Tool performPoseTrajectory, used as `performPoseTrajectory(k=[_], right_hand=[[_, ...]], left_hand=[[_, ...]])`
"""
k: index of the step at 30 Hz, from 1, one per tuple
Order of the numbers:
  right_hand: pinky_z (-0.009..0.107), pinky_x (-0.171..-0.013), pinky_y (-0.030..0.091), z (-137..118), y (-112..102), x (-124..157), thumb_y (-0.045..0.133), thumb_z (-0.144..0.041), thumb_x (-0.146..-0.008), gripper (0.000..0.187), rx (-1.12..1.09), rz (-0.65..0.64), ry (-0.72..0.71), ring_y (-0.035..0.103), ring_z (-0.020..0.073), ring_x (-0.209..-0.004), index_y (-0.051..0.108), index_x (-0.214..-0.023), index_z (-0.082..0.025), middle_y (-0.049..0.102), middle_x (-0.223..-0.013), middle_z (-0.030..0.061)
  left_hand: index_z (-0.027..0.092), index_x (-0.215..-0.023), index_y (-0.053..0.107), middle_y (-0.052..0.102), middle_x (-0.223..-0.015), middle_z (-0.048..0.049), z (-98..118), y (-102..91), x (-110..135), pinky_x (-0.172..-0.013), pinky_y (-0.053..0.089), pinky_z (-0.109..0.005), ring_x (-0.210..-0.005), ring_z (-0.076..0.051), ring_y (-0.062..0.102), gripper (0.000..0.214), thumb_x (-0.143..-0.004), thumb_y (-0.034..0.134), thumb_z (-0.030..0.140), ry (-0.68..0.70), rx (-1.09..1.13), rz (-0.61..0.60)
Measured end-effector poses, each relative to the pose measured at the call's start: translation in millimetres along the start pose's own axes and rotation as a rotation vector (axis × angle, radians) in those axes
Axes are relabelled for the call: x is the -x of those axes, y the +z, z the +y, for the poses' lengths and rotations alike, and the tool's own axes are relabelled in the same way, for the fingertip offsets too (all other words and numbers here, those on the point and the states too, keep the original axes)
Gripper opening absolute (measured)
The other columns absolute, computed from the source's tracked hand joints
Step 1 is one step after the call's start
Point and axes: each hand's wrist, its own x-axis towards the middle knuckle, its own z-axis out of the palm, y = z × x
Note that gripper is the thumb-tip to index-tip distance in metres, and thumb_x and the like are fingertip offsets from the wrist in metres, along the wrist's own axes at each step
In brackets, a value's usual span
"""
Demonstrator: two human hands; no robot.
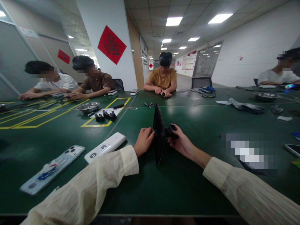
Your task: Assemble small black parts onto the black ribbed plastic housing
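Observation:
A thin black panel (159, 137) stands nearly edge-on toward me over the green table, with a black block-shaped mount (170, 132) on its right face. My right hand (179, 140) is closed around that mount. On the panel's other side, my left hand (144, 141) has its fingers bent and pressed together against the face. A small blue spot shows at those fingertips, but what they pinch, if anything, is hidden.
Left of my forearm lie a white power bank (105, 147) and a phone in a patterned case (53, 168). Beyond are several black fittings (106, 115), a metal bowl (88, 107) and pliers (147, 105). Gloves (246, 106) lie right. Several people sit around the table (138, 190).

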Motion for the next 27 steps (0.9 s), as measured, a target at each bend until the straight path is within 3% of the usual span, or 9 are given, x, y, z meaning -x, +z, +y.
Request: performPoseTrajectory(k=[7,11,16,22,27], right_hand=[[0.020,-0.042,0.037,-0.9,1.6,2.6,0.055,-0.028,-0.072,0.050,0.010,0.003,0.001,0.054,0.0119,-0.050,0.034,-0.117,-0.034,0.056,-0.070,-0.0034],[0.020,-0.040,0.036,0.2,-0.4,0.5,0.052,-0.025,-0.071,0.048,-0.035,0.028,0.013,0.053,0.0119,-0.048,0.036,-0.115,-0.032,0.057,-0.070,-0.0028],[0.020,-0.041,0.037,-0.2,-0.5,0.3,0.051,-0.025,-0.071,0.046,-0.032,0.024,0.018,0.053,0.0116,-0.048,0.037,-0.114,-0.032,0.057,-0.069,-0.0027],[0.020,-0.041,0.037,-1.0,0.4,1.2,0.051,-0.025,-0.073,0.043,-0.028,0.022,0.015,0.053,0.0114,-0.047,0.037,-0.112,-0.032,0.057,-0.069,-0.0030],[0.020,-0.040,0.037,-0.5,1.1,0.8,0.051,-0.024,-0.073,0.043,-0.037,0.023,0.012,0.053,0.0118,-0.048,0.037,-0.113,-0.031,0.057,-0.069,-0.0029]], left_hand=[[0.019,-0.081,0.051,0.058,-0.090,-0.0047,-1.4,-1.3,-1.0,-0.094,0.034,-0.039,-0.095,-0.021,0.047,0.027,-0.088,0.026,0.027,-0.003,0.019,-0.021],[0.019,-0.089,0.043,0.052,-0.094,-0.0049,-3.3,1.7,0.6,-0.089,0.038,-0.037,-0.095,-0.020,0.045,0.011,-0.081,0.037,0.022,-0.056,0.134,0.053],[0.020,-0.094,0.031,0.047,-0.089,-0.0022,-7.5,5.1,-2.1,-0.086,0.038,-0.033,-0.088,-0.016,0.047,0.022,-0.074,0.040,0.020,-0.134,0.355,0.010],[0.021,-0.096,0.025,0.046,-0.087,-0.0009,-4.6,4.2,-1.8,-0.086,0.036,-0.032,-0.085,-0.015,0.046,0.029,-0.071,0.040,0.019,-0.029,0.484,-0.021],[0.021,-0.092,0.023,0.044,-0.092,-0.0025,-9.7,7.5,-1.2,-0.088,0.035,-0.034,-0.088,-0.015,0.045,0.020,-0.078,0.038,0.022,-0.007,0.471,0.002]])
